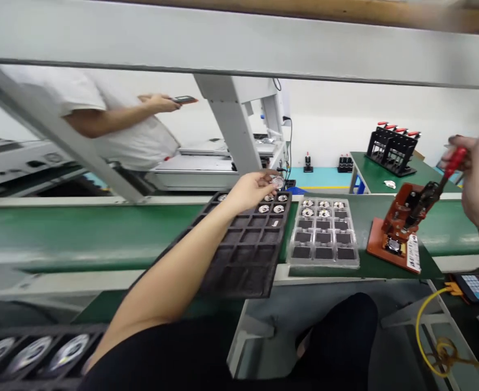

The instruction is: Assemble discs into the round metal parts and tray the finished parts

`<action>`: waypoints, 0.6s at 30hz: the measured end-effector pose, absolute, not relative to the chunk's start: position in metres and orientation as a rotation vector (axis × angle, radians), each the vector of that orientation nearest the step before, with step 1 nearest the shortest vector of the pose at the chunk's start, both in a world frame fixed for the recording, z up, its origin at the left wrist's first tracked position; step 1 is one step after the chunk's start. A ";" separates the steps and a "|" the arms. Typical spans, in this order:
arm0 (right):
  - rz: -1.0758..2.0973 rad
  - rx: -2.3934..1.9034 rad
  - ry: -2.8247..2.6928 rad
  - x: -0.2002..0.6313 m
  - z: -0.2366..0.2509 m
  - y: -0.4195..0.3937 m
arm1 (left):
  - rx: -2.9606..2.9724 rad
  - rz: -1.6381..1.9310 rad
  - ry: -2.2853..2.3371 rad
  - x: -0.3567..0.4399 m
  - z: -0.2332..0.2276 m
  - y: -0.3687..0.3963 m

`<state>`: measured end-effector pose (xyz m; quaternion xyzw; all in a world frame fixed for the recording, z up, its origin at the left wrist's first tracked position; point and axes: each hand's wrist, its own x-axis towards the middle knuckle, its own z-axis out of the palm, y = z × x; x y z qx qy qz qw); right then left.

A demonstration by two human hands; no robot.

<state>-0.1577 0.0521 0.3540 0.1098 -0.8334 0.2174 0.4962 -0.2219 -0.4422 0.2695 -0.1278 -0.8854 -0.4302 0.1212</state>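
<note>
Up ahead in the head view, my left hand [251, 190] is stretched out over the far end of the dark tray [243, 247], fingers pinched on one small round silvery part [278, 182] just above the row of filled pockets. The tray lies tilted, its far end resting on the green surface [80, 233] and its near end hanging off the edge toward me, which puts the empty pockets close and the few remaining parts at the far end, so my arm has to reach full length.

My right hand [478, 179] is closed around the red handle [455, 160] of the orange press fixture [398, 225], which stands on the surface to the right of the clear tray [324, 233]. The lever is up, leaving the nest at the base open. The clear tray sits flat between dark tray and fixture, with round parts in its far rows and dark pockets nearer me, within easy reach of both hands.

At lower left another dark tray [36, 353] holds larger shiny discs, too blurred to make out. Behind the belt a person in a white shirt [133, 136] holds a small device. A yellow cable [435, 331] loops at lower right, near a keypad [476, 285].
</note>
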 end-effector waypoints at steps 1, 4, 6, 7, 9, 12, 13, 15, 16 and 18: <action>0.625 0.245 -2.020 -0.136 0.345 0.042 | -0.287 -1.070 -2.638 -0.225 0.266 -0.462; 0.617 0.221 -1.938 -0.089 0.304 0.029 | -0.056 -0.704 -2.747 -0.233 0.249 -0.514; 0.612 0.338 -1.916 -0.079 0.275 0.029 | 0.023 -0.624 -2.803 -0.238 0.235 -0.538; 0.613 0.407 -1.915 -0.078 0.264 0.031 | 0.049 -0.585 -2.833 -0.241 0.227 -0.545; 0.626 0.497 -1.934 -0.079 0.251 0.033 | 0.083 -0.510 -2.901 -0.246 0.212 -0.552; 0.656 0.497 -2.033 -0.071 0.247 0.036 | 0.098 -0.418 -3.014 -0.252 0.190 -0.551; 0.657 0.478 -2.079 -0.064 0.246 0.037 | 0.092 -0.393 -3.049 -0.253 0.184 -0.549; 0.638 0.416 -2.169 -0.046 0.242 0.042 | 0.070 -0.355 -3.107 -0.255 0.177 -0.545; 0.627 0.375 -2.199 -0.035 0.238 0.046 | 0.054 -0.341 -3.128 -0.256 0.175 -0.543; 0.622 0.321 -2.226 -0.012 0.228 0.054 | 0.008 -0.322 -3.152 -0.260 0.177 -0.537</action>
